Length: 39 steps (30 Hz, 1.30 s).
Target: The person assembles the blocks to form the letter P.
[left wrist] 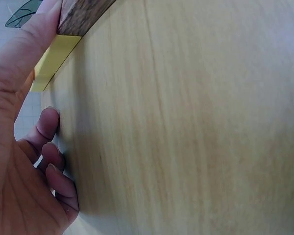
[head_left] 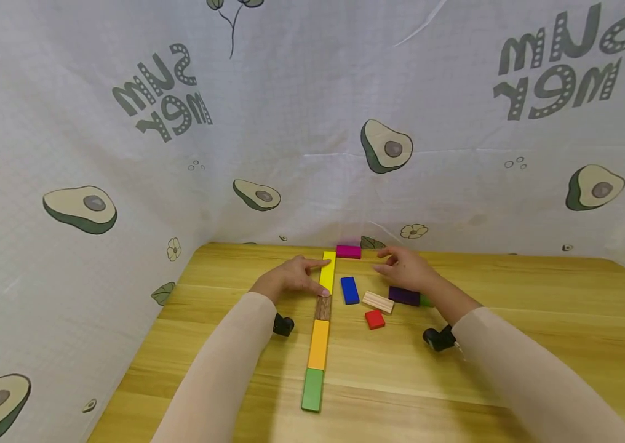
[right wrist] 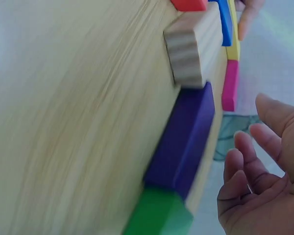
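A row of blocks runs up the table in the head view: light green (head_left: pixel 312 390), orange (head_left: pixel 318 344), dark brown (head_left: pixel 323 307) and yellow (head_left: pixel 327 272). My left hand (head_left: pixel 297 275) touches the row, thumb where brown meets yellow, index finger on the yellow block's far part; its other fingers curl loosely beside the row. A magenta block (head_left: pixel 348 251) lies crosswise against the yellow block's far end. My right hand (head_left: pixel 405 268) hovers right of the magenta block, fingers loosely bent, holding nothing, above a dark purple block (head_left: pixel 404 296).
Between the hands lie a blue block (head_left: pixel 350 290), a striped pale wood block (head_left: pixel 378 302) and a small red block (head_left: pixel 375 319). A green block (right wrist: pixel 159 214) touches the purple one, partly hidden by the right arm in the head view. A patterned cloth (head_left: pixel 312 203) hangs behind the table.
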Tool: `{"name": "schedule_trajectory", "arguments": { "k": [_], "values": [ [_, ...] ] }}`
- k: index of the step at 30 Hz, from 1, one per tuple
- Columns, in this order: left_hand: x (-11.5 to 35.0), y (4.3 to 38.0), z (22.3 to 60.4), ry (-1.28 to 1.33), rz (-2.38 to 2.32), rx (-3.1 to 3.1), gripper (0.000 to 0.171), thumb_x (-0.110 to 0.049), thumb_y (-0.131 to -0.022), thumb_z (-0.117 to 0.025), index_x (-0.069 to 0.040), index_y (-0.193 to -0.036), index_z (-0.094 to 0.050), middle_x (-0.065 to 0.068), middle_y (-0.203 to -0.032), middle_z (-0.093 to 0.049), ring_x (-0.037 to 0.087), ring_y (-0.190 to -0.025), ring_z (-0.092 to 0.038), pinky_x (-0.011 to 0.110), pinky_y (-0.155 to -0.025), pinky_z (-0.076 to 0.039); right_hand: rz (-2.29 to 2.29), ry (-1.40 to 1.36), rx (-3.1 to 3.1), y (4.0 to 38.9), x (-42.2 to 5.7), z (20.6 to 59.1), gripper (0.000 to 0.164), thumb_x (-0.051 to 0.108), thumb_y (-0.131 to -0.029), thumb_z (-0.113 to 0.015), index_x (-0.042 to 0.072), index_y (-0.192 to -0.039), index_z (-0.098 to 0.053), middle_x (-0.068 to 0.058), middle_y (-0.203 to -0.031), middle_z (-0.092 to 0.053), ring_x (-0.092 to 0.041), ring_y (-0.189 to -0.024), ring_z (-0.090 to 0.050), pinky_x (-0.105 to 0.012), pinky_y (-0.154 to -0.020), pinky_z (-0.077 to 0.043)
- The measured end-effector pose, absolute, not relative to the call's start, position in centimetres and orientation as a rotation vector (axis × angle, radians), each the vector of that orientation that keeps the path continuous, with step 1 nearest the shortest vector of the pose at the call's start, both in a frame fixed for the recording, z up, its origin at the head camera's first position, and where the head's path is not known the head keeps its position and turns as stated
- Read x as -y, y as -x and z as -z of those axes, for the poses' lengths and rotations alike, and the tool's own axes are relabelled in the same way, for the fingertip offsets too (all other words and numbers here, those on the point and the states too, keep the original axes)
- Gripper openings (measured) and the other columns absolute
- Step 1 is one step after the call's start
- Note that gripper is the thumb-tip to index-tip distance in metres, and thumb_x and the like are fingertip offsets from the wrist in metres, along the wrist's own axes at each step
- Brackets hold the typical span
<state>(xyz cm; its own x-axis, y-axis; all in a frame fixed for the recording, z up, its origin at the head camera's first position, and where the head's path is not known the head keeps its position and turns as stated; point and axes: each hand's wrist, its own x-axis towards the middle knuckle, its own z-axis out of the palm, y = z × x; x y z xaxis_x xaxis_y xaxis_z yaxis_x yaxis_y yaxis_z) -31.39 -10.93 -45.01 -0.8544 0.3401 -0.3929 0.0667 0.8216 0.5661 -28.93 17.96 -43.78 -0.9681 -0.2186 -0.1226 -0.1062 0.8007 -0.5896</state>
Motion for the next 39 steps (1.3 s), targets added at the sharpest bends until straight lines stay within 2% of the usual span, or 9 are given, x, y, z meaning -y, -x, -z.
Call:
{"name": "schedule_trajectory", "arguments": {
  "k": [4, 8, 17, 24, 34, 39],
  "values": [
    [10.9, 31.4, 45.1, -0.293, -0.754, -2.511, 0.087, -0.054, -0.076, -0.086, -0.049, -0.152, -0.043, 0.014, -0.163, -0.034, 0.036, -0.148, -0.035, 0.06, -0.122, -0.029, 0.854, 0.303, -2.795, 27.9, -19.7, 43.3, 0.043, 0.035, -0.101, -0.065, 0.004, -0.131, -0.062, -0.018, -0.111, -0.066, -0.027, -0.091, -0.06, -0.036, -0.076, -0.054],
    [10.9, 31.3, 45.0, -0.294, -0.745, -2.514, 0.087, -0.054, -0.076, -0.086, -0.049, -0.152, -0.043, 0.013, -0.161, -0.037, 0.035, -0.146, -0.036, 0.06, -0.122, -0.03, 0.823, 0.391, -2.783, 26.7, -21.5, 43.1, 0.04, 0.033, -0.098, -0.068, 0.003, -0.124, -0.067, -0.013, -0.103, -0.066, -0.024, -0.088, -0.058, -0.035, -0.074, -0.052],
    [10.8, 31.2, 44.8, -0.287, -0.746, -2.511, 0.087, -0.053, -0.076, -0.086, -0.047, -0.152, -0.043, 0.014, -0.162, -0.034, 0.036, -0.146, -0.036, 0.06, -0.121, -0.031, 0.774, 0.413, -2.757, 24.5, -24.2, 43.9, 0.046, 0.041, -0.089, -0.079, 0.006, -0.118, -0.071, -0.003, -0.082, -0.054, -0.019, -0.077, -0.046, -0.031, -0.064, -0.036],
    [10.7, 31.2, 44.6, -0.277, -0.754, -2.503, 0.087, -0.052, -0.076, -0.086, -0.047, -0.152, -0.044, 0.014, -0.162, -0.033, 0.037, -0.145, -0.035, 0.06, -0.122, -0.029, 0.808, 0.353, -2.742, 23.9, -25.1, 44.5, 0.043, 0.039, -0.086, -0.081, 0.01, -0.116, -0.071, -0.003, -0.079, -0.049, -0.019, -0.075, -0.045, -0.029, -0.061, -0.033],
    [10.8, 31.2, 44.7, -0.31, -0.76, -2.504, 0.087, -0.05, -0.078, -0.086, -0.045, -0.154, -0.042, 0.015, -0.161, -0.036, 0.035, -0.143, -0.038, 0.058, -0.122, -0.03, 0.754, 0.353, -2.797, 24.0, -24.8, 45.1, 0.041, 0.037, -0.088, -0.08, 0.008, -0.115, -0.072, -0.002, -0.077, -0.048, -0.018, -0.074, -0.044, -0.03, -0.062, -0.033],
    [10.8, 31.2, 44.7, -0.312, -0.762, -2.504, 0.087, -0.05, -0.078, -0.086, -0.046, -0.153, -0.043, 0.015, -0.162, -0.035, 0.035, -0.145, -0.037, 0.058, -0.123, -0.029, 0.716, 0.441, -2.83, 23.9, -24.7, 44.9, 0.036, 0.034, -0.091, -0.078, 0.007, -0.114, -0.071, -0.002, -0.081, -0.053, -0.018, -0.078, -0.047, -0.031, -0.066, -0.037]
  ]
}}
